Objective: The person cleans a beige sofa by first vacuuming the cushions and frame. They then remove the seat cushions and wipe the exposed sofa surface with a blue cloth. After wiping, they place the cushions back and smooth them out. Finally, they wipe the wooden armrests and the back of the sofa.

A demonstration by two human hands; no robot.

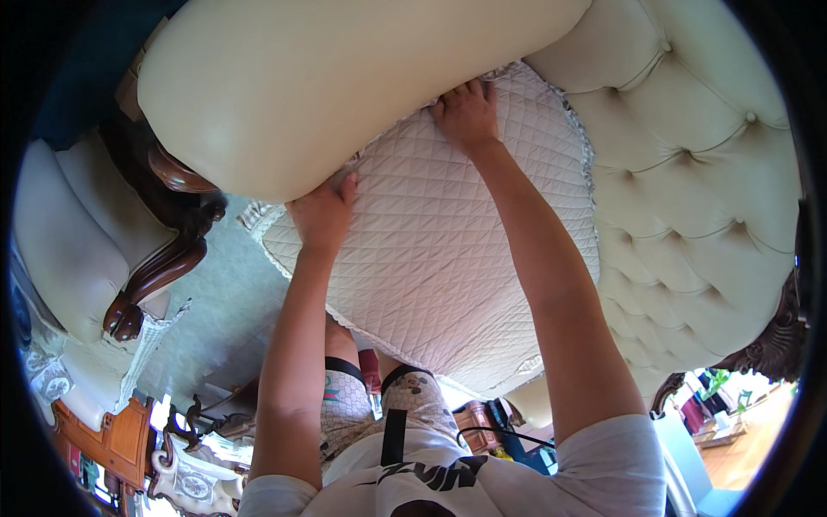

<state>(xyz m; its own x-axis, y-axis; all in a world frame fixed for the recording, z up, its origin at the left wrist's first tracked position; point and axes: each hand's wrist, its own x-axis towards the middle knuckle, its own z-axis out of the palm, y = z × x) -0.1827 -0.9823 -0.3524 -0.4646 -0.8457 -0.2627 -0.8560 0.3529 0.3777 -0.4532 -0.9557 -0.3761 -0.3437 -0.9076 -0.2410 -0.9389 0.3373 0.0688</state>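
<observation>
A light quilted sofa cover [439, 245] with a ruffled edge lies over the seat of a cream upholstered sofa. My left hand [325, 210] presses at the cover's edge near the front end of the rounded armrest [323, 84], its fingertips partly hidden beneath the armrest. Farther back along the same seam, my right hand [468, 116] rests on the cover, fingers bent against its ruffled border where it meets the armrest. Whether either hand grips the fabric cannot be told. The tufted backrest [685, 194] rises at the right, beside the cover's other edge.
At the left stands a second cream seat [77, 239] with a carved dark wood leg [161, 271]. Grey floor [219, 304] shows between the seats. A wooden cabinet [110, 439] is at the lower left, and a black cable [504, 432] runs near my body.
</observation>
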